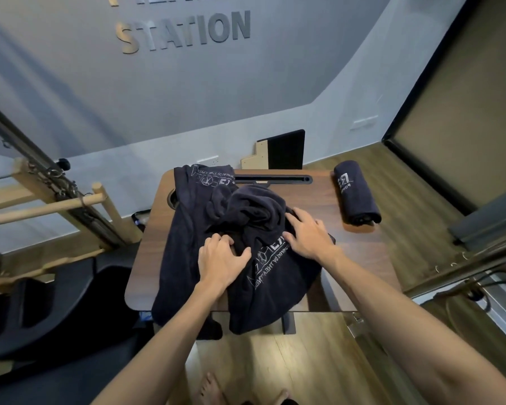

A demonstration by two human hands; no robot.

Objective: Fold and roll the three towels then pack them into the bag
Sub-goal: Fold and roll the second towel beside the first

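Two dark towels lie loose in a heap on the brown wooden worktop, and a third, the rolled towel, sits well apart at the far right corner, its printed logo facing up. Of the loose pair, the far towel spreads over the left half of the worktop, with its white print near the far edge and its near end hanging off the front. The near towel is bunched on top of it in the middle, with white lettering showing between the hands, and its lower end droops over the near edge.

The left hand rests on the crumpled cloth with its fingers curled into the folds of the near towel, gripping a bunch of it. The right hand lies just right of the heap's peak, palm down, its fingers spread and nearly straight, pressing on the same towel without closing on it.

A long black slot runs along the far edge of the worktop, partly covered by the cloth. On the floor at the left of the worktop, part of a dark bag shows, mostly hidden. Bare feet stand on the wood floor at the near edge of the view.
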